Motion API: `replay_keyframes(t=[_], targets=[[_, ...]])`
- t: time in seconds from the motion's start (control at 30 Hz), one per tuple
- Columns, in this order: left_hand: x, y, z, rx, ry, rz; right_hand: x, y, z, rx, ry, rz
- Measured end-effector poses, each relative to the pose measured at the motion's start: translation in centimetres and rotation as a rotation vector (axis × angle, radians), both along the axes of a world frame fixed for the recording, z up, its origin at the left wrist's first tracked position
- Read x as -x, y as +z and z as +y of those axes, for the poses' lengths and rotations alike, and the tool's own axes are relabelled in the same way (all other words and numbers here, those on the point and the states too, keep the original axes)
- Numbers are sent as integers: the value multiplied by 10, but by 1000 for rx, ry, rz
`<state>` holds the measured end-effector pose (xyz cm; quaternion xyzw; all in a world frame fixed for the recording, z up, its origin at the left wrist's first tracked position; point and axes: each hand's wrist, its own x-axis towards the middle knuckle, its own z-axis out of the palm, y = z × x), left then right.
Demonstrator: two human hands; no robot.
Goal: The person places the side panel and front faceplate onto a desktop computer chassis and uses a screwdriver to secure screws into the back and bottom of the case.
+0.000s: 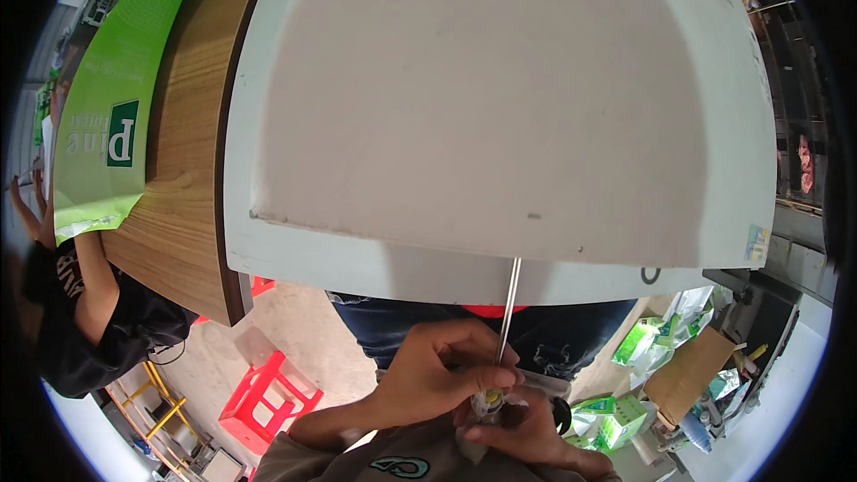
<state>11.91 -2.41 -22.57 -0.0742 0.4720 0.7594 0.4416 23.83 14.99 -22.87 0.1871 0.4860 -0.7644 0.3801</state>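
Observation:
Close in front of my body, my left hand (437, 373) is closed, thumb and finger pinching a thin shiny metal rod (509, 311). The rod stands nearly upright in the picture, its far end over the near edge of the grey-white table (482, 107). Right beside it, my right hand (527, 428) is closed around a small crumpled, whitish see-through wrapper (487, 403) with a yellow bit showing in it. The rod's near end meets this wrapper; whether it goes inside cannot be made out. Part of the right fingers is hidden behind the wrapper and the left hand.
At the left, a wooden tabletop (192, 125) carries a green bag (112, 116), and another person's arm (94, 286) reaches under it. A red stool (268, 402) stands on the floor at lower left. To the lower right are a cardboard box (687, 375) and green-white packages (638, 339).

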Motion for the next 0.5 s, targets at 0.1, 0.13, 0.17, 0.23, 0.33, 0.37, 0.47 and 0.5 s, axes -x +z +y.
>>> replay_keyframes(t=[0.1,0.13,0.17,0.23,0.33,0.37,0.47,0.5], targets=[[10,6,-1,-6,29,-172,22,-2,-2,306,-76,-106],[11,5,-2,-29,25,-131,27,0,-6,488,-161,-218],[12,4,-3,-50,26,-88,30,1,-8,491,-161,-220],[14,4,-5,-16,9,-106,33,3,-10,645,-198,-281],[12,1,-5,31,47,-38,21,-6,3,268,128,90],[10,1,-4,43,91,48,16,-4,3,268,127,89],[7,5,-4,97,135,43,11,-1,1,10,216,159],[6,3,-4,99,134,45,13,-3,-1,28,108,156]])
